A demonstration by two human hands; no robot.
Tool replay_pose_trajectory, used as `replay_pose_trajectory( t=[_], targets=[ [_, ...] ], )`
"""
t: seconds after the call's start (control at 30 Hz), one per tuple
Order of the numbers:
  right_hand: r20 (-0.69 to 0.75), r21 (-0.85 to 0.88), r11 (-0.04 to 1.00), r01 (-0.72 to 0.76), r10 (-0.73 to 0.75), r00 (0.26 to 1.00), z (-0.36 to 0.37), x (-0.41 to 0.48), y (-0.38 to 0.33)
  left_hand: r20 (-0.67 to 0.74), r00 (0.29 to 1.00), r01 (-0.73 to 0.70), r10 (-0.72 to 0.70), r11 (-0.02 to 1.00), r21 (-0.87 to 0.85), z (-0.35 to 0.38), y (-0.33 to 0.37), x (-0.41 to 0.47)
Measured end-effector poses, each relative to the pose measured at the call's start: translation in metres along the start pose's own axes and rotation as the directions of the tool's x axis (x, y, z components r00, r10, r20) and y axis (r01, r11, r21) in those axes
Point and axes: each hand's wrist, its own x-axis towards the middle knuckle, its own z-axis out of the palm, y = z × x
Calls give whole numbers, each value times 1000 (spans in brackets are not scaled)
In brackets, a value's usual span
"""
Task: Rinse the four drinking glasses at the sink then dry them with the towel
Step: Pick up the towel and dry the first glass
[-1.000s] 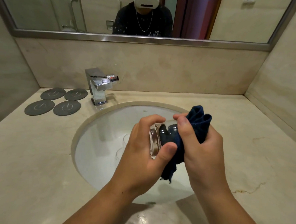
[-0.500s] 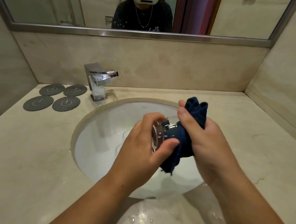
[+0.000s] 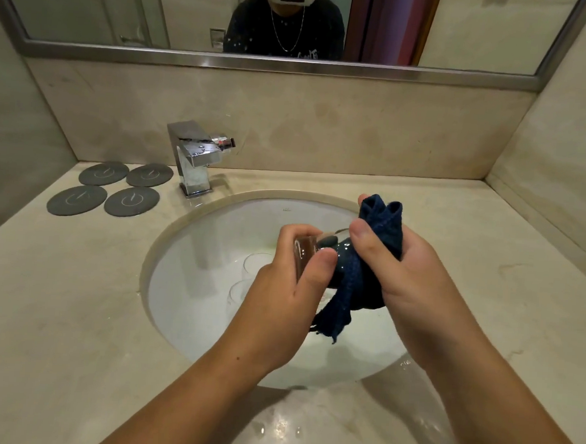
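The left hand (image 3: 280, 300) held a clear glass (image 3: 307, 257) sideways above the sink (image 3: 195, 284), its fingers curled over the top of the glass and its thumb pressed against the near side. The base of the glass faced left and its mouth faced the right hand (image 3: 418, 277). A dark blue towel (image 3: 349, 283) was stuffed into that mouth. The right hand was clenched around the bunched towel, with the thumb lying across the cloth just beside the rim of the glass. A folded end of the towel stuck up above the right hand's fingers, and a loose tail hung down between the two wrists over the basin.

Below the left hand, the faint outlines of two more glasses (image 3: 255, 262) showed in the white basin, partly hidden by the hand; whether they stood upright or lay on their sides could not be told.

A square chrome tap (image 3: 194, 161) stood on the beige stone counter (image 3: 56, 310) at the back left of the sink. Left of the tap, four round grey coasters (image 3: 115, 190) lay flat in a two-by-two group, near each other but not overlapping. Water drops (image 3: 282, 427) glistened on the counter in front of the sink, between the forearms. A framed mirror (image 3: 92, 3) ran along the wall above and reflected a person in a dark top wearing a white headset.
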Motion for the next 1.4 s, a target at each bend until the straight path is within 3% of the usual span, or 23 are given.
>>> replay_pose_trajectory(
  t=[0.13, 0.27, 0.33, 0.4, 0.53, 0.67, 0.8, 0.9, 0.97, 1.07, 1.1, 1.17, 1.3, 1.4],
  targets=[
    [45, 38, 996, -75, 73, 996, -8, 10, -5, 91, 993, -92, 81, 989, 118, -11, -3, 4],
    [114, 54, 983, -177, 170, 979, -18, 17, -10, 150, 964, -258, 218, 899, 354, -13, -4, 3],
    [95, 62, 985, -163, 156, 983, -20, 17, -8, 157, 963, -265, 221, 886, 380, -13, -3, 3],
    [29, 68, 991, -113, 111, 993, -18, 16, -3, 135, 977, -203, 167, 925, 321, -12, -2, 2],
    [-91, -16, 998, 57, -58, 994, -10, 11, 5, 49, 999, 11, -11, 1000, 4, -5, 1, 2],
    [-30, 5, 997, 74, -73, 997, -8, 6, 8, 47, 996, 83, -81, 996, -38, -2, -2, 4],
    [30, 60, 998, 5, -7, 1000, -17, 12, 4, 198, 980, -46, 22, 992, 114, -12, -4, 3],
    [80, 102, 991, -87, 79, 994, -24, 17, 2, 231, 954, -265, 191, 898, 351, -18, -6, 5],
    [71, 114, 988, -100, 92, 993, -25, 16, 6, 247, 944, -306, 219, 859, 410, -20, -8, 5],
    [-18, 80, 996, -27, 28, 999, -22, 12, 14, 238, 970, -116, 45, 949, 294, -16, -10, 8],
    [-51, 41, 999, 11, -9, 999, -19, 9, 15, 210, 977, 16, -48, 989, 150, -12, -11, 13],
    [-81, -51, 995, 85, -89, 993, -15, 4, 18, 179, 959, 239, -221, 968, -82, -3, -18, 24],
    [-80, -76, 993, 94, -100, 992, -11, 1, 20, 107, 988, 119, -109, 988, -98, -4, -10, 11],
    [-83, -43, 999, 23, -27, 996, -13, 6, 14, 165, 986, -7, -13, 993, 121, -13, -5, 3]
  ],
)
